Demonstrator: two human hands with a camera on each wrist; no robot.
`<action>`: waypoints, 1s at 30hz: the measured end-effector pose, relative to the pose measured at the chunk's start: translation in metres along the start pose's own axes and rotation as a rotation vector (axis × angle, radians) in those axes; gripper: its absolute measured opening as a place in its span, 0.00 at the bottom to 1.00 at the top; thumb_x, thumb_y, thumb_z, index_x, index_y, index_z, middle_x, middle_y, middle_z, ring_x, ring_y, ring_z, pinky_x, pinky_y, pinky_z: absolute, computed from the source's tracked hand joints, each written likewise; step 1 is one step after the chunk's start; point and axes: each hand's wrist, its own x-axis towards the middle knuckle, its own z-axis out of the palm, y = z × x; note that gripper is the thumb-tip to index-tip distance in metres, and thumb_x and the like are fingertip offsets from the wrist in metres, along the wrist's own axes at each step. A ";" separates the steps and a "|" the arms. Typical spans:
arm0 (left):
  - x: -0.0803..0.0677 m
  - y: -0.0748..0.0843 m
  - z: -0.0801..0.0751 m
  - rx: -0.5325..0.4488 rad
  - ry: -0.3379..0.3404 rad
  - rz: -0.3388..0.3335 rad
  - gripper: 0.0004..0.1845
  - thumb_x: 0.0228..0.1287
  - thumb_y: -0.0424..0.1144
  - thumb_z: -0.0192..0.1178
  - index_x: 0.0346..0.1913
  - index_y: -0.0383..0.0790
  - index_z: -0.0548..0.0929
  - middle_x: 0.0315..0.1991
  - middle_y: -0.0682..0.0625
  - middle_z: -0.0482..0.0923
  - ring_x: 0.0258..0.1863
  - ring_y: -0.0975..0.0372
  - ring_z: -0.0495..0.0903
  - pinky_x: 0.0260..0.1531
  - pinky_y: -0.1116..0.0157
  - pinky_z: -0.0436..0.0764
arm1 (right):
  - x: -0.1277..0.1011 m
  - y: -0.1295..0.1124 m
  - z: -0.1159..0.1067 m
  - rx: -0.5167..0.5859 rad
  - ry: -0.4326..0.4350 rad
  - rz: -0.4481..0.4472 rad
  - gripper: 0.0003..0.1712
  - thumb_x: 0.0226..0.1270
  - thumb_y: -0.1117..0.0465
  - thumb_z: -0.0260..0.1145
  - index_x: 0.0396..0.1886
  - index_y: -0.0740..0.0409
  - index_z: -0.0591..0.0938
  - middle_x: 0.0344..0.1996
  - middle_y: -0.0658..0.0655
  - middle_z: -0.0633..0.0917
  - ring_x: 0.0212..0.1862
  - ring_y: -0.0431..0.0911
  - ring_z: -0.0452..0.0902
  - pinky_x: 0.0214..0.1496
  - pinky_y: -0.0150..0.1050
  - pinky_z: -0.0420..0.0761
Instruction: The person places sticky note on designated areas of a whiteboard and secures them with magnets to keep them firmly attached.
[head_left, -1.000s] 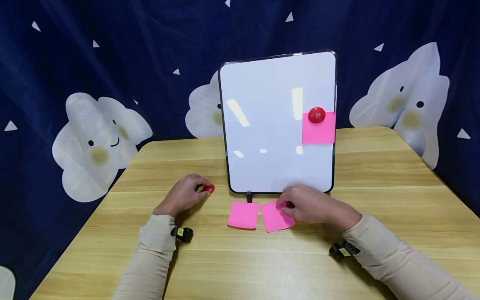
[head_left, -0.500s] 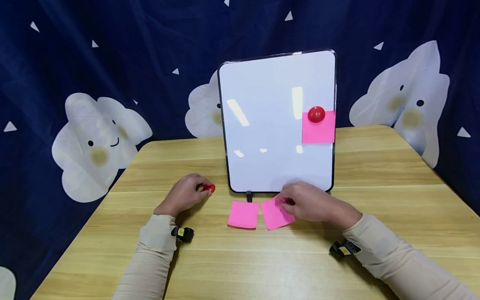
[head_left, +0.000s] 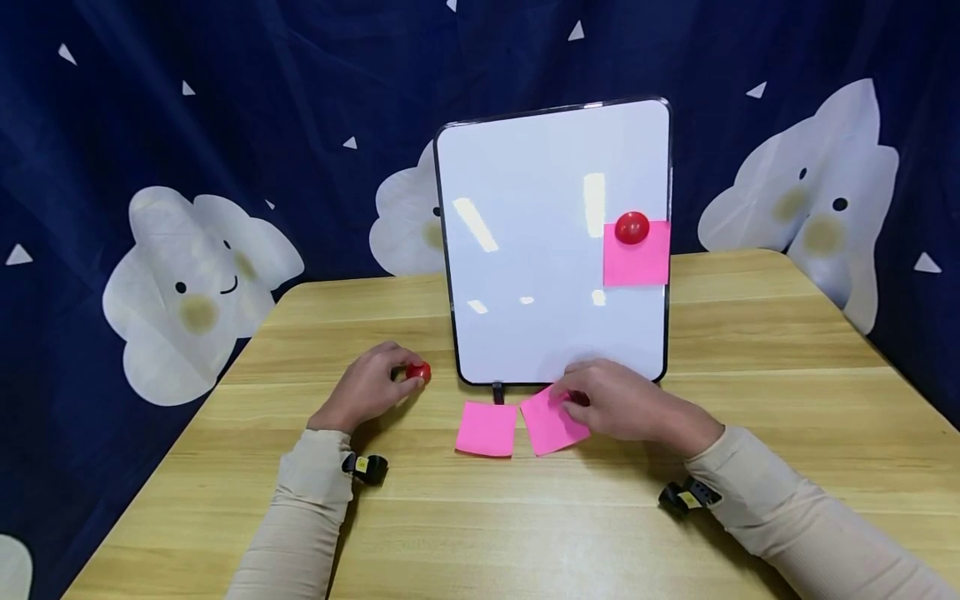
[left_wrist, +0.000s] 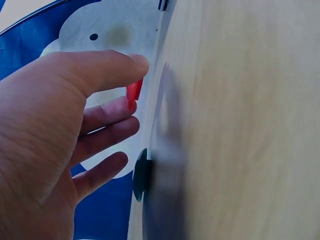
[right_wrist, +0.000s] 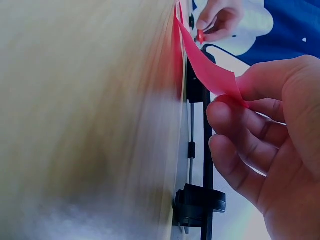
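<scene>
My left hand (head_left: 371,385) pinches a red round magnet (head_left: 423,372) between thumb and fingertip, left of the whiteboard. The left wrist view shows the magnet (left_wrist: 134,91) raised off the wood, with the other fingers loosely bent. My right hand (head_left: 618,400) pinches a pink sticky note (head_left: 553,423) by its edge, in front of the whiteboard (head_left: 525,217). That sticky note (right_wrist: 210,70) bends upward from the table in the right wrist view. A second pink sticky note (head_left: 486,429) lies flat just to its left.
On the whiteboard's right side, a red magnet (head_left: 632,227) holds another pink sticky note (head_left: 636,265). A dark green round piece (left_wrist: 140,175) sits on the table near my left hand. The board stands on black feet (right_wrist: 200,205); a dark blue curtain (head_left: 315,75) hangs behind.
My right hand has risen slightly, drawing its sticky note a little up toward the board. The left hand has lifted the magnet slightly. Everything else stays put.
</scene>
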 end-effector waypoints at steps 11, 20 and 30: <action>0.000 0.001 -0.002 -0.018 0.030 0.014 0.12 0.62 0.45 0.71 0.46 0.46 0.89 0.44 0.52 0.81 0.44 0.56 0.81 0.46 0.54 0.81 | 0.000 0.000 -0.002 -0.006 0.017 -0.014 0.10 0.64 0.66 0.69 0.43 0.53 0.89 0.35 0.42 0.82 0.36 0.39 0.72 0.39 0.36 0.77; 0.000 0.002 -0.002 -0.026 0.053 0.024 0.15 0.63 0.49 0.70 0.48 0.46 0.88 0.45 0.52 0.80 0.43 0.57 0.81 0.45 0.56 0.81 | 0.000 0.000 -0.002 -0.012 0.034 -0.013 0.10 0.64 0.66 0.69 0.43 0.53 0.89 0.33 0.41 0.81 0.35 0.39 0.72 0.37 0.34 0.76; -0.001 0.004 -0.002 -0.021 0.083 0.053 0.18 0.63 0.48 0.69 0.52 0.44 0.87 0.42 0.53 0.76 0.37 0.58 0.78 0.35 0.61 0.78 | -0.001 -0.002 -0.002 0.000 0.051 0.003 0.09 0.64 0.66 0.69 0.43 0.54 0.89 0.30 0.40 0.79 0.32 0.39 0.71 0.33 0.33 0.75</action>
